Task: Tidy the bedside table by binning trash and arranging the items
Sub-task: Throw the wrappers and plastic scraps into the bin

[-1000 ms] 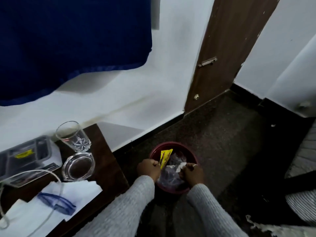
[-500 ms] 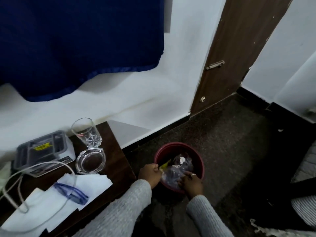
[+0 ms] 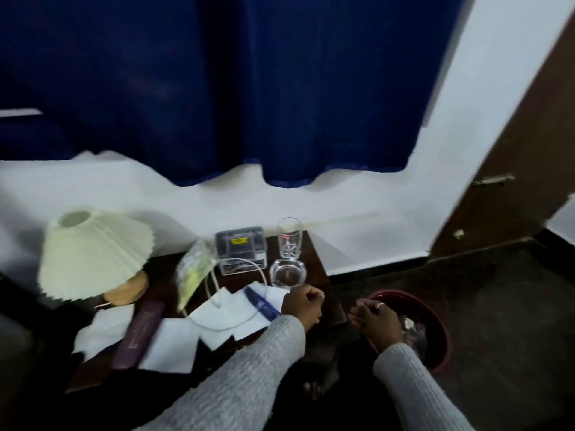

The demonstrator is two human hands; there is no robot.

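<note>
The dark wooden bedside table [image 3: 314,253] holds white tissues [image 3: 174,343], a white cable [image 3: 214,284], blue glasses [image 3: 261,303], a glass ashtray [image 3: 287,273], a tall drinking glass [image 3: 289,237], a grey box [image 3: 241,248], a clear plastic bag [image 3: 194,269] and a maroon book [image 3: 140,334]. My left hand [image 3: 301,304] hovers over the table's right front corner, fingers curled, nothing visible in it. My right hand [image 3: 375,320] is loosely closed above the left rim of the red bin [image 3: 435,321], which has crumpled plastic trash inside.
A pleated cream lamp [image 3: 93,253] stands at the table's left. A blue curtain [image 3: 217,88] hangs on the white wall behind. A brown door [image 3: 513,181] stands at the right. The floor around the bin is dark.
Both hands have lifted out of the bin; the left one moved left over the table corner. The view has swung left, bringing the whole table and the lamp into sight.
</note>
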